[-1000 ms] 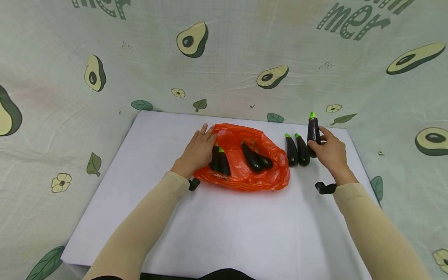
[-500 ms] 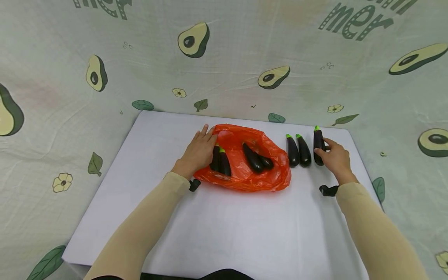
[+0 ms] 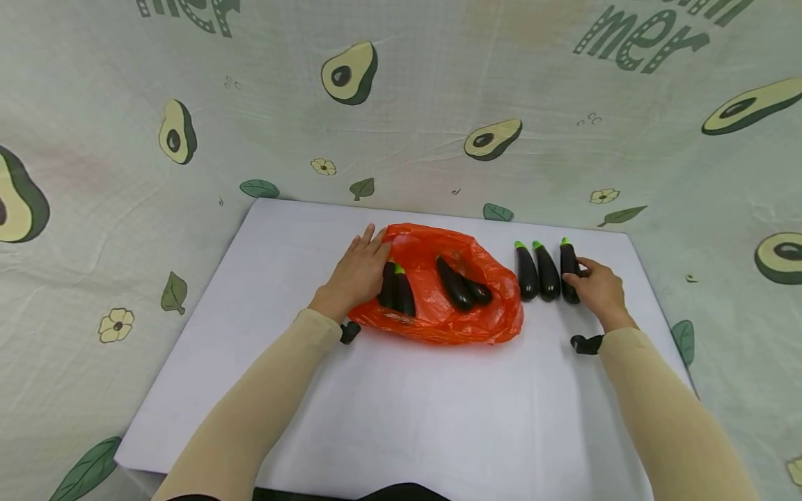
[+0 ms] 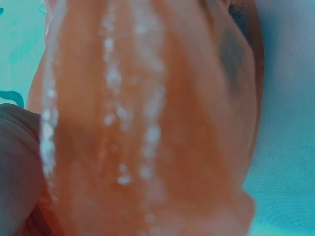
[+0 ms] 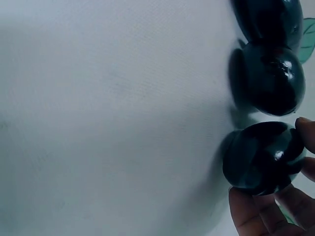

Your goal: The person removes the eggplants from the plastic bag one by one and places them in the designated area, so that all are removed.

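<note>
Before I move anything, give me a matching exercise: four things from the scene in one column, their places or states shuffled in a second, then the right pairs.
Things
1. Left hand
2. Right hand
3. Plastic bag
4. Middle eggplant of the row outside the bag

Places or states
A. Holding the rightmost eggplant of the row
B. On the white table, between two other eggplants
C. At the bag's left edge, fingers extended
D. Orange-red, with eggplants inside

Right pairs
1-C, 2-A, 3-D, 4-B
</note>
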Action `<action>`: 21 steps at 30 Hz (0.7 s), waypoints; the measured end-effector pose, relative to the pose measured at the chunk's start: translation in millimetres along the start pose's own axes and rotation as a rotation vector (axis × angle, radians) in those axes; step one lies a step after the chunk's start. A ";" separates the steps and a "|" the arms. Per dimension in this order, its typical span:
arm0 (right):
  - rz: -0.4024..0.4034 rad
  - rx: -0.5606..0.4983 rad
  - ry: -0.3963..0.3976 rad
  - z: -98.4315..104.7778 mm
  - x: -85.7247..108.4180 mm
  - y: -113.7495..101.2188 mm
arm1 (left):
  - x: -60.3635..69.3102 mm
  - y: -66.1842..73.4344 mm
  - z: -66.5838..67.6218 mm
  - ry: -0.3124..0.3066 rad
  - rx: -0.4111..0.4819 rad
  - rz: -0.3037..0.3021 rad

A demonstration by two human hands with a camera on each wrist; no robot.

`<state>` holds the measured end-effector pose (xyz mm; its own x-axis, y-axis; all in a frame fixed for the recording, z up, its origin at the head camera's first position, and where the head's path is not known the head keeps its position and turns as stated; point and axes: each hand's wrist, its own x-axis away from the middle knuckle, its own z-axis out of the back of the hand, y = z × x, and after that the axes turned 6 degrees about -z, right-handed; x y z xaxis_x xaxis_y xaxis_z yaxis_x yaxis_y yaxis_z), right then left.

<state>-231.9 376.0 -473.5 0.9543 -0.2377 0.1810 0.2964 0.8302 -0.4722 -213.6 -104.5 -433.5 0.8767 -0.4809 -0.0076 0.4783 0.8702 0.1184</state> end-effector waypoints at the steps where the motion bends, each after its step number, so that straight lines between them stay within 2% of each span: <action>1: -0.001 0.001 -0.005 -0.7 -0.2 0.5 | -0.2 0.1 -0.1 0.000 0.002 0.003; 21: -0.010 0.024 -0.023 -7.3 -1.3 0.9 | -0.9 2.4 -0.4 -0.018 0.013 0.026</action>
<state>-232.6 373.4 -480.4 0.9501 -0.2346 0.2055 0.3046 0.8400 -0.4491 -213.2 -101.9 -433.7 0.8876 -0.4604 0.0132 0.4549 0.8808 0.1316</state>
